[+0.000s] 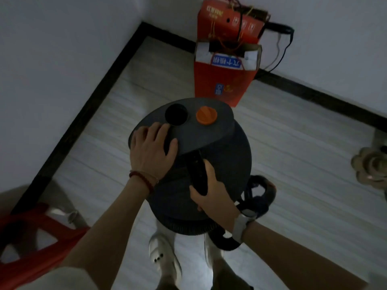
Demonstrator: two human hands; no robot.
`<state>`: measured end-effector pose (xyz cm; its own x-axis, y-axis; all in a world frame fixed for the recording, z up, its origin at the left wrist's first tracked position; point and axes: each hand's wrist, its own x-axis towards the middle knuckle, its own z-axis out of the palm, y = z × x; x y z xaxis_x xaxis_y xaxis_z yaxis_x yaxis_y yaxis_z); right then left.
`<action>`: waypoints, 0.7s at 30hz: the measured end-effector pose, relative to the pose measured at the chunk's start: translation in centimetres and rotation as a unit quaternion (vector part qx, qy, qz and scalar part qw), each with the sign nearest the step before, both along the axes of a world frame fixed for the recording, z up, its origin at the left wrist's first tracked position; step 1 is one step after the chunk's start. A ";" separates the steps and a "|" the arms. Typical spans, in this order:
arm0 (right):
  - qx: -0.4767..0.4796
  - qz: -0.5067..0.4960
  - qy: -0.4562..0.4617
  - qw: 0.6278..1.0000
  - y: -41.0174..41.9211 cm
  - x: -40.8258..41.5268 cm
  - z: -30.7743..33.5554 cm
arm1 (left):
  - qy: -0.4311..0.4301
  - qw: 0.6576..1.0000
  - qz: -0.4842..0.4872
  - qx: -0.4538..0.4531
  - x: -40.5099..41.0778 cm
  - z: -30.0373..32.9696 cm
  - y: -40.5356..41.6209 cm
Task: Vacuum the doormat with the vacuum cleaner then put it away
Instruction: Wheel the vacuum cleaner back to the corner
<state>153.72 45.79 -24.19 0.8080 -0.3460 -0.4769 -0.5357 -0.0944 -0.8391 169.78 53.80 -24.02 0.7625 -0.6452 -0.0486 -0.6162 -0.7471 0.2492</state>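
Where dark skirting meets pale plank floor [293, 143], left hand [151, 147] flat on vacuum cleaner [219, 164], right hand [211, 189] gripping its handle [196, 170]

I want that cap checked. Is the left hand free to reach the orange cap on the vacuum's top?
Probably yes: the left hand rests flat on the vacuum cleaner lid, and nothing lies between it and the orange cap.

Vacuum cleaner [201, 164] stands on floor [293, 143] directly before my feet. My left grip [151, 149] rests on its lid at 10 o'clock; right grip [211, 191] holds its handle [196, 172] at 5. Bags [224, 65] at 12, against the wall. Stool [31, 237] at 8.
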 end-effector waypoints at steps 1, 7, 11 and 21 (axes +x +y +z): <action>-0.007 0.018 0.000 1.000 0.1 -0.3 0.0 | -0.007 1.000 0.010 -0.009 -0.6 0.0 1.0; -0.040 0.081 0.007 0.996 0.4 0.4 -0.1 | -0.025 0.996 0.081 -0.032 -1.8 -0.2 4.3; -0.057 0.099 0.017 0.993 -0.9 3.1 0.0 | -0.025 0.995 0.089 -0.043 0.4 -0.2 4.6; -0.178 0.018 -0.048 0.983 1.3 17.8 -0.1 | -0.018 0.994 0.098 -0.045 15.4 -0.3 5.1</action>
